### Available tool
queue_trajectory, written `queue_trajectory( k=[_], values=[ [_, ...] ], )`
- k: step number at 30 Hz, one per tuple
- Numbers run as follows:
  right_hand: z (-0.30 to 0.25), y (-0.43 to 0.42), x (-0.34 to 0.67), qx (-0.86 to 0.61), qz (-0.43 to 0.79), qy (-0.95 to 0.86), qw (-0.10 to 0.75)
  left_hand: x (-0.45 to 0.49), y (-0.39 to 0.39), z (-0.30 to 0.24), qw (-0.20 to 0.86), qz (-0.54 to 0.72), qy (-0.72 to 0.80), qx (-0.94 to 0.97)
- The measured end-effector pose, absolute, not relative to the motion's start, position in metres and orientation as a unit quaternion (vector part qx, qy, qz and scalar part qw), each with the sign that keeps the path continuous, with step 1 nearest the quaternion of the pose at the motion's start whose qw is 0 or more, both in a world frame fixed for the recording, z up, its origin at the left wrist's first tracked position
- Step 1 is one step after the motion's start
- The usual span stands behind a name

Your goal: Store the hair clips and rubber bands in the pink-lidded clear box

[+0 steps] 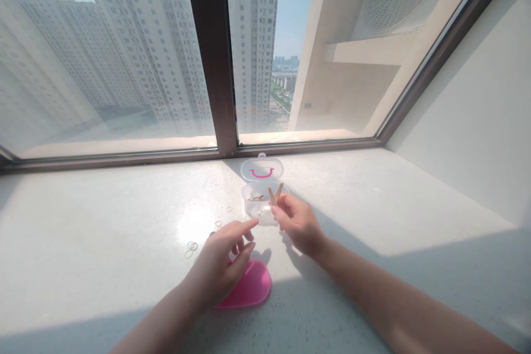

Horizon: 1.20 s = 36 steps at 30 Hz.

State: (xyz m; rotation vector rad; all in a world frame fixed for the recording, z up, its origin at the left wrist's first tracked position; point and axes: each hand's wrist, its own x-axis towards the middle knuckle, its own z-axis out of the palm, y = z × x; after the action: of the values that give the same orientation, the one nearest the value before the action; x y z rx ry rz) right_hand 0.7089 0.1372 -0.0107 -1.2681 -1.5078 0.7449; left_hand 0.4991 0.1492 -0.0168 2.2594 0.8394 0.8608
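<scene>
My right hand [296, 224] pinches slim gold-coloured hair clips [275, 193] that form a V, over the right side of a small clear plastic box [251, 210]. The box's lid [262, 169], with a pink handle on it, is tipped back open. Some brownish items [256, 198] lie inside the box, too small to make out. My left hand [226, 254] is open and empty, its index finger stretched toward the front of the box. Beneath it is a pink oval tray or lid [255, 287], partly hidden by the hand.
Several small thin rings or bands [192, 246] lie on the pale speckled windowsill [103, 243], left of my left hand. A dark window frame [226, 121] runs along the back. A white wall [464, 121] bounds the right side.
</scene>
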Motion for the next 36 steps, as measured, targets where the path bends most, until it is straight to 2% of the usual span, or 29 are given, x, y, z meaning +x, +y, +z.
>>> queue_trajectory(
  k=[7,12,36],
  values=[
    [0.003,0.148,0.729,-0.628,0.084,-0.648,0.422,0.5,0.146,-0.013,0.297,0.306,0.326,0.844],
    [0.01,0.154,0.734,-0.675,0.01,-0.638,0.371,0.501,0.146,-0.011,0.286,0.294,0.347,0.843],
    [0.008,0.16,0.732,-0.709,-0.031,-0.654,0.261,0.503,0.147,-0.003,0.297,0.307,0.389,0.816]
  ],
)
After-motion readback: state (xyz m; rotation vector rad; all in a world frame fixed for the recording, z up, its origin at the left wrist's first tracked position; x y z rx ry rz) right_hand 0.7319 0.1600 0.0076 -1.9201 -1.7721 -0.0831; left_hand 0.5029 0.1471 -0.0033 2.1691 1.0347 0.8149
